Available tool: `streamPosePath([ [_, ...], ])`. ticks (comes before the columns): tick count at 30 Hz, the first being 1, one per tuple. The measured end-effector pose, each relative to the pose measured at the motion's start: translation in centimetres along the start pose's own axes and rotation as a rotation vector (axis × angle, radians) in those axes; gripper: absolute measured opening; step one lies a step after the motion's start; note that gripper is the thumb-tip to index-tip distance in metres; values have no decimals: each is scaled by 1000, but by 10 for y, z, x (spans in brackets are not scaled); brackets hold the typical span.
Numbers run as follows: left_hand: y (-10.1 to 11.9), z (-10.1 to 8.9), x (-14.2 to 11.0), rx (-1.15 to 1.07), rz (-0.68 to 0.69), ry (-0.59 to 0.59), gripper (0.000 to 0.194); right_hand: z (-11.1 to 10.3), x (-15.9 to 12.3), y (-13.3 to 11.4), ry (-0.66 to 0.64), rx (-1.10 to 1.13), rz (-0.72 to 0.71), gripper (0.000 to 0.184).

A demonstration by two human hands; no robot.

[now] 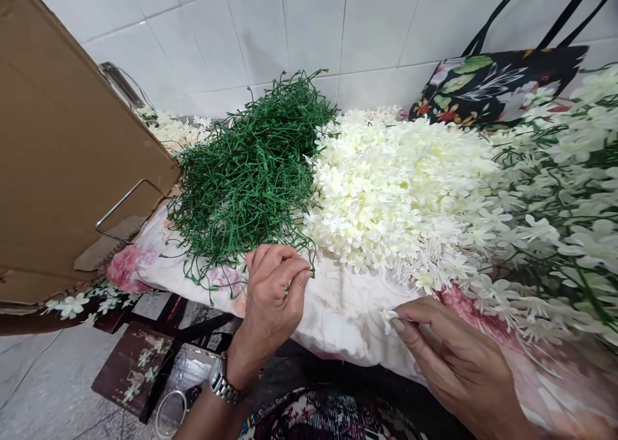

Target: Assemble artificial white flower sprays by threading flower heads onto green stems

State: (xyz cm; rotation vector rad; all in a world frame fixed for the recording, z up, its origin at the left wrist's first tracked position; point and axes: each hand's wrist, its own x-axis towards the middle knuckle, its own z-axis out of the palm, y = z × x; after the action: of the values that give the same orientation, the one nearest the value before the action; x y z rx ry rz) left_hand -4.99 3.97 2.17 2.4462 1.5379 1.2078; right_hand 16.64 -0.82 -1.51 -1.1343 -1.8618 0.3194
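In the head view we saw the left hand [275, 292], knuckles up and fingers curled, pinching a green stem [313, 271] before the stem heap [246, 176], while the right hand [458, 363], angled inward, held a small white blossom [387, 320] between thumb and forefinger over the floral cloth [347, 298].

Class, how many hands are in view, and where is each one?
2: the left hand is in front of the green stems; the right hand, farther right, pinches a white flower.
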Motion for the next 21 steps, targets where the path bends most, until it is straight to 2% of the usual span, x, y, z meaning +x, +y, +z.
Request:
streamPosePath([
  [7,5,-9,4,-431,-163,-50,14,-1,0,1,-29,47,20,8],
  [10,10,-6,3,-430,-155,-32,15,-3,2,-2,-39,56,26,8],
  [14,13,4,-2,-326,-78,28,15,-4,8,-9,-55,80,29,9],
  [21,20,7,-9,-337,21,-4,14,5,20,-22,-61,171,-15,8],
])
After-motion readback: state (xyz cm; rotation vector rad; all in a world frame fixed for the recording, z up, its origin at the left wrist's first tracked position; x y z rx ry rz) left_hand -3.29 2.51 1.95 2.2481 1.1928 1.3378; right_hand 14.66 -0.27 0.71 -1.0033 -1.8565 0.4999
